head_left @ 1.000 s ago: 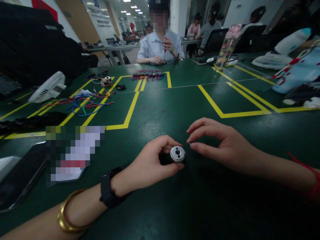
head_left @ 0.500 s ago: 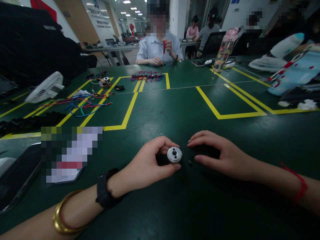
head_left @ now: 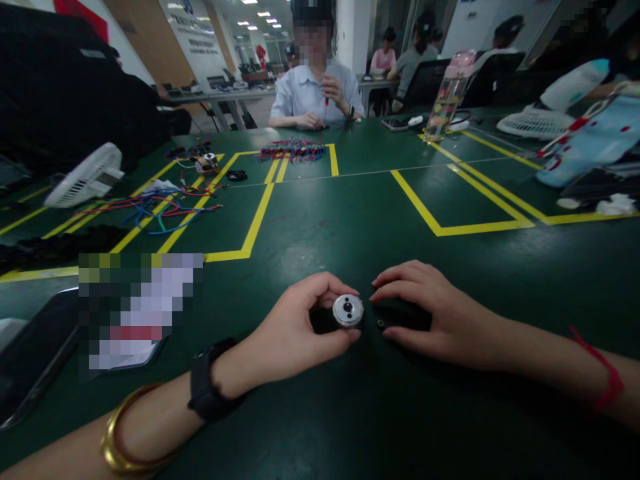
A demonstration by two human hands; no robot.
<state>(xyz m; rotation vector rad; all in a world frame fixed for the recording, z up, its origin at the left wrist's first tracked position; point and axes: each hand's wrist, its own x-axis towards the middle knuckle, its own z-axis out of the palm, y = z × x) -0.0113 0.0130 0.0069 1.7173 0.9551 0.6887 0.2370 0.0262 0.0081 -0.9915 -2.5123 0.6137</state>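
Note:
My left hand (head_left: 305, 327) grips a round silver metal part (head_left: 348, 310) between thumb and fingers. Its flat top has a dark centre hole and two smaller dark holes. To the right, on the green table (head_left: 320, 413), lies a tiny black ring-shaped piece (head_left: 381, 324). My right hand (head_left: 435, 313) is open around that piece, with the thumb close to it and the fingers spread above. Whether the thumb touches the piece I cannot tell.
Left of my forearm lie a dark phone (head_left: 37, 353) and a blurred-out flat item (head_left: 145, 313). Farther off are loose wires (head_left: 170, 207), a white fan (head_left: 85, 177), a wire bundle (head_left: 293, 152) and a pink-capped bottle (head_left: 447, 100). Across the table a person (head_left: 315, 93) holds a red-handled tool.
My right thumb has moved slightly down and left, closer to the small black piece, and the fingers have spread wider from it. My left hand still holds the silver part.

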